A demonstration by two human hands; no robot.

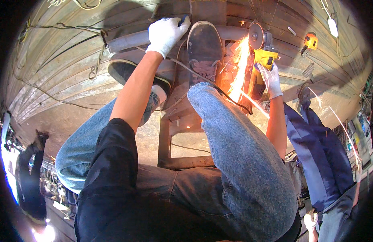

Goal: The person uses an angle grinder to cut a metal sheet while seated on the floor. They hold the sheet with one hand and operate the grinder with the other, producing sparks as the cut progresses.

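Note:
My right hand (pixel 271 80), in a white glove, is closed around a yellow angle grinder (pixel 264 57). The grinder's round disc (pixel 256 36) faces left, and a bright stream of sparks (pixel 239 76) runs from it toward my right knee. Where the disc meets metal is lost in the glare. Left of my shoe (pixel 204 44), my left hand (pixel 166 35), also gloved in white, rests closed on a grey steel tube (pixel 128 42); its fingertips are partly hidden. The tube lies crosswise beyond my feet. A dark cable (pixel 202 77) crosses my shin.
A second yellow power tool (pixel 310 41) lies at the far right. A rectangular steel frame (pixel 164 139) sits beneath me. Cables (pixel 53 97) trail across the metal plates on the left. At the right stands another person in blue trousers (pixel 319 149), with one gloved hand (pixel 310 220) visible.

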